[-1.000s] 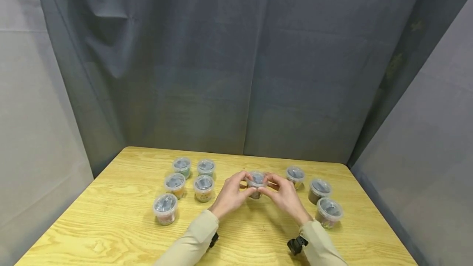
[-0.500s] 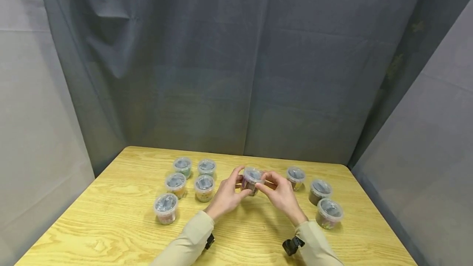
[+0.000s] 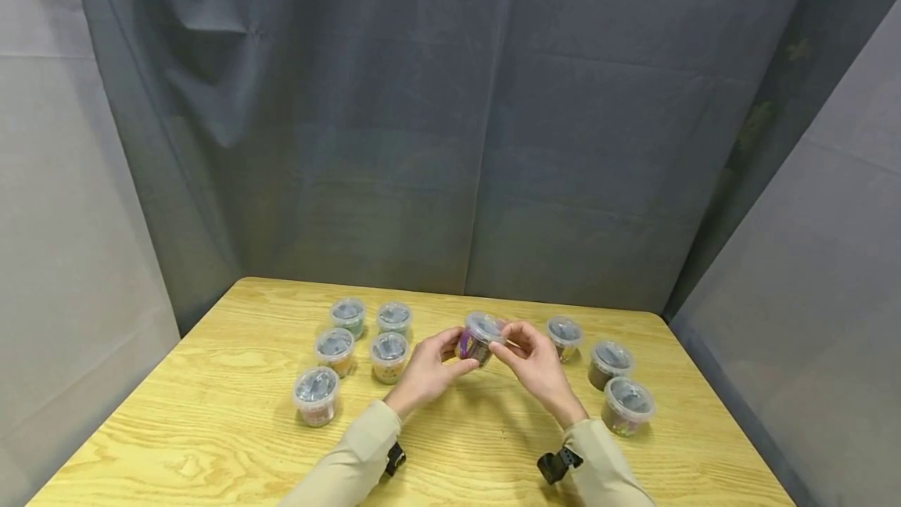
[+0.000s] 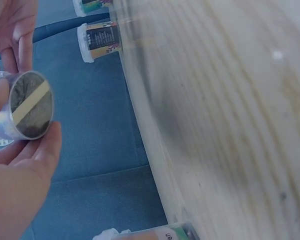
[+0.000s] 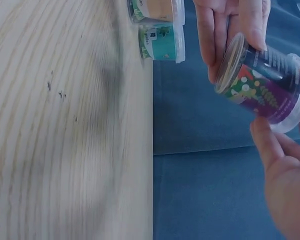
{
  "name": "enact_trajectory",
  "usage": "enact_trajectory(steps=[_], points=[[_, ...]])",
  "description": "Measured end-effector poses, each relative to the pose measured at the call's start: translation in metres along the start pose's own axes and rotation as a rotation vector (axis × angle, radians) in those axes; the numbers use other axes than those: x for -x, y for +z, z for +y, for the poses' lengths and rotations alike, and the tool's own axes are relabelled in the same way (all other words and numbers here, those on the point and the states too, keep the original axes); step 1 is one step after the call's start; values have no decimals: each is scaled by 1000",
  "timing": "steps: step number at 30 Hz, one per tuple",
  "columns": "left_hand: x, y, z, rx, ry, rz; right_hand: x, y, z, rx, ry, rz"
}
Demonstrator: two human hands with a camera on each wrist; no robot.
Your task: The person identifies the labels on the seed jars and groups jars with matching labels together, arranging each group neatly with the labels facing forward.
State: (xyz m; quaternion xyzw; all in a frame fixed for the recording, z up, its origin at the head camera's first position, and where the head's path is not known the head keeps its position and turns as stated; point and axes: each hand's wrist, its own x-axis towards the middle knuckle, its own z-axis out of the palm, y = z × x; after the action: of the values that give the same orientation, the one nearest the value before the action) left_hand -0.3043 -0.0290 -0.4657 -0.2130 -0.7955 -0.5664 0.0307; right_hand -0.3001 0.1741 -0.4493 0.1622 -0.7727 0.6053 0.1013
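Note:
A small clear plastic tub (image 3: 477, 336) with a purple and black label and a translucent lid is held up above the table, tilted. My left hand (image 3: 429, 372) grips its lower left side, with thumb and fingers on opposite sides. On the right, my right hand (image 3: 533, 366) pinches it near the lid. In the left wrist view the dark base of the tub (image 4: 32, 105) shows a pale strip across it. The right wrist view shows the label's leaf and flower print on the tub (image 5: 265, 90), between the right hand (image 5: 290, 180) and left hand (image 5: 232, 30).
Several similar lidded tubs stand at left in two loose columns, such as a pink one (image 3: 316, 396) and an orange one (image 3: 334, 352). Three more stand at right, the nearest being a tub (image 3: 627, 407) by the right forearm. Curtains surround the wooden table (image 3: 211, 405).
Both hands have lifted the tub off the table and moved it slightly left. It has turned and tilted, so its purple label now faces the head camera. The other tubs stay put.

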Motion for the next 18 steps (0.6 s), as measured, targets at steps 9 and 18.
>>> enact_trajectory(steps=[9, 18], points=[[3, 3, 1, -94, 81, 58, 1, 5, -13, 110, 84, 99], [3, 1, 1, 21, 47, -8, -2, -2, -10, 7, 67, 39]])
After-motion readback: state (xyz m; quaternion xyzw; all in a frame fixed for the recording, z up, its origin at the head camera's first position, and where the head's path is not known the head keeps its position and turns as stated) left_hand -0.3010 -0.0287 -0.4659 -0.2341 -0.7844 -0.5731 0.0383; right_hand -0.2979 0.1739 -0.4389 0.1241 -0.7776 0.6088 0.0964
